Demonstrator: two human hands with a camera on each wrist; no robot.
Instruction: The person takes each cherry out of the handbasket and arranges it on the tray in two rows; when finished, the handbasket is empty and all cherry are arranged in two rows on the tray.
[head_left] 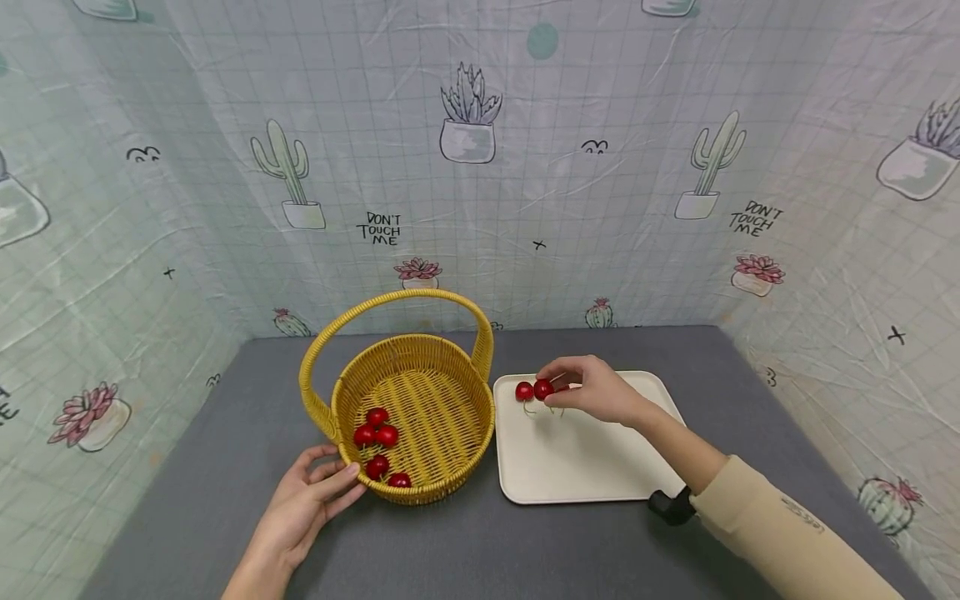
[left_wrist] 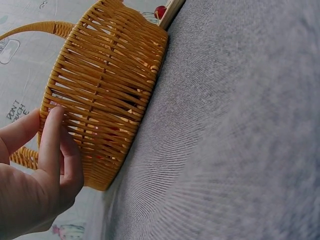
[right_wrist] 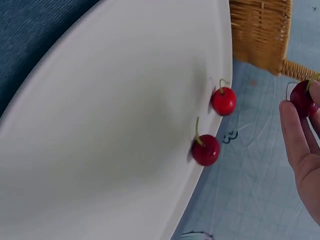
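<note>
My left hand (head_left: 306,500) pinches the near-left rim of a yellow wicker basket (head_left: 465,462); in the left wrist view its thumb and fingers (left_wrist: 50,145) meet at the rim. Several red cherries (head_left: 386,436) lie in the basket's left part. Above the far-left part of a white tray (head_left: 577,475), my right hand (head_left: 596,392) holds a cherry (head_left: 543,389) between thumb and fingers; the right wrist view shows this held cherry (right_wrist: 302,99) with its stem. Two more stemmed cherries rest on the tray, one (right_wrist: 223,101) nearer the basket and another (right_wrist: 205,150), partly hidden by the hand in the head view.
The basket's tall arched handle (head_left: 397,296) stands upright over it. Basket and tray sit side by side on a grey tabletop (head_left: 450,550). A cactus-printed cloth (head_left: 525,200) encloses the back and sides. A black strap (head_left: 671,507) is at the right wrist.
</note>
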